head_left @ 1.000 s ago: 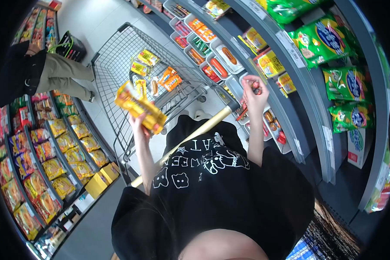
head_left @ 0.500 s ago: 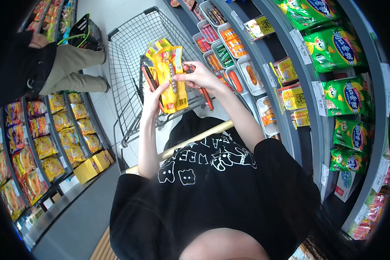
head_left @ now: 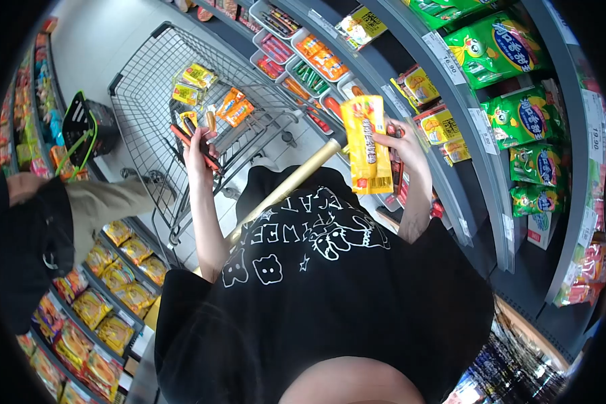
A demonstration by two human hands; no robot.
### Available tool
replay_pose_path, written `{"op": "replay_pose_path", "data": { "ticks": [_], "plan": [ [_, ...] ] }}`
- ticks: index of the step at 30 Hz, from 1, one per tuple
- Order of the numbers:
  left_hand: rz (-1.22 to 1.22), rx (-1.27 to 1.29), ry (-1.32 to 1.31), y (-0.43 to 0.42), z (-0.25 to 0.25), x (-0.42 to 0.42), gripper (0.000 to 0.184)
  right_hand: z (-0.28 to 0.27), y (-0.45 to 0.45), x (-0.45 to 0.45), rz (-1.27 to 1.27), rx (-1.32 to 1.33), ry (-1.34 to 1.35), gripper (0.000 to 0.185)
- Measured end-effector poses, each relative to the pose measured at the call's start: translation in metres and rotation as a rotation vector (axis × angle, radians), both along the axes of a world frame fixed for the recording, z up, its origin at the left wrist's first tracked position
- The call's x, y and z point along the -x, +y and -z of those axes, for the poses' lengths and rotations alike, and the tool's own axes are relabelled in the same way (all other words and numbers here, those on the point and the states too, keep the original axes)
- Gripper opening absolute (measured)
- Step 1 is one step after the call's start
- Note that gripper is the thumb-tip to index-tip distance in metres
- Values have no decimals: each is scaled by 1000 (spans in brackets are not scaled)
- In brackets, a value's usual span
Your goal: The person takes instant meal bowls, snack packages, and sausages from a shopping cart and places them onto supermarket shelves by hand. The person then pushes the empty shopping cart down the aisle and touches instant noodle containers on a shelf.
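Observation:
My left hand [head_left: 198, 153], at the shopping cart's [head_left: 138, 84] near side, is closed around several thin red and dark wrapped sausage sticks [head_left: 180, 135]. My right hand [head_left: 409, 151] is raised beside the right shelf, its thumb pressed over the edge of a yellow snack packet [head_left: 367, 145] that hangs upright. Reddish-brown wrapped sticks [head_left: 395, 129] show behind the packet at my right fingers, partly hidden. Inside the cart lie yellow packets [head_left: 198, 75] and orange packets [head_left: 236, 108].
On the right, shelves hold trays of wrapped sausages [head_left: 320, 57] and green snack bags [head_left: 495, 50]. A wooden-coloured bar [head_left: 293, 178] crosses before my torso. To the left stands a person [head_left: 108, 209] near a black basket with green handles [head_left: 91, 128]. Yellow bags [head_left: 114, 276] fill the lower-left shelves.
My hands have moved apart. The right hand carried the yellow packet rightward to the shelf side; the left kept the sticks over the cart. The view has turned, showing more of the cart's contents.

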State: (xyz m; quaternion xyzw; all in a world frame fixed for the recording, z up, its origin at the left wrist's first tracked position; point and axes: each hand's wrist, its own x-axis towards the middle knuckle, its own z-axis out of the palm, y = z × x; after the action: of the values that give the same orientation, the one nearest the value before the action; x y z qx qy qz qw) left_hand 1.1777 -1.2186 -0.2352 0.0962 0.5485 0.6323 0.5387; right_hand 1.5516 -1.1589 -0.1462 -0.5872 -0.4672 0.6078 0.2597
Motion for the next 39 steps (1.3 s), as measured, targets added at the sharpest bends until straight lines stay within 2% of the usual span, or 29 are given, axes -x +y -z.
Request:
{"op": "replay_pose_path", "data": {
  "ticks": [2,6,7,10,16,17,18,20,21,24,26,28,31,32,33,35,36,39],
  "plan": [
    [40,-20,25,14,-1,11,25,49,-4,-17,231,38,-94,14],
    [57,-27,34,26,0,29,24,151,2,-34,747,204,87,14],
    [54,-25,14,32,0,35,23,172,13,-33,830,238,65,14],
    [72,-32,-27,57,4,59,22,249,55,-26,1342,271,434,18],
    [142,-12,-3,88,-2,74,23,333,131,-33,1518,145,691,21],
    [109,-15,-27,89,-6,72,18,340,134,-35,1550,122,744,21],
    [112,-17,-20,91,-7,70,18,322,129,-25,1552,126,752,21],
    [117,-97,-12,95,-7,71,17,244,107,17,1130,489,1006,11],
    [147,-116,19,98,-7,72,16,231,96,31,881,374,1067,12],
    [228,-181,19,108,-10,70,14,149,68,87,684,342,1163,10],
    [288,-261,-39,111,-21,61,13,117,62,107,432,265,1246,10],
    [357,-305,-71,110,-34,50,15,59,58,143,422,169,1127,8],
    [496,-369,-100,105,-52,24,22,23,69,186,230,-14,823,18],
    [509,-384,-164,102,-57,14,24,13,73,200,176,-70,687,22],
    [451,-365,-114,99,-59,3,24,5,76,217,114,-86,592,20],
    [296,-249,0,92,-58,-15,24,4,75,242,89,-34,589,19],
    [289,-299,-125,88,-64,-18,23,2,71,250,67,-17,620,18],
    [327,-239,-175,78,-66,-14,16,2,61,258,118,-23,687,12]
  ]
}}
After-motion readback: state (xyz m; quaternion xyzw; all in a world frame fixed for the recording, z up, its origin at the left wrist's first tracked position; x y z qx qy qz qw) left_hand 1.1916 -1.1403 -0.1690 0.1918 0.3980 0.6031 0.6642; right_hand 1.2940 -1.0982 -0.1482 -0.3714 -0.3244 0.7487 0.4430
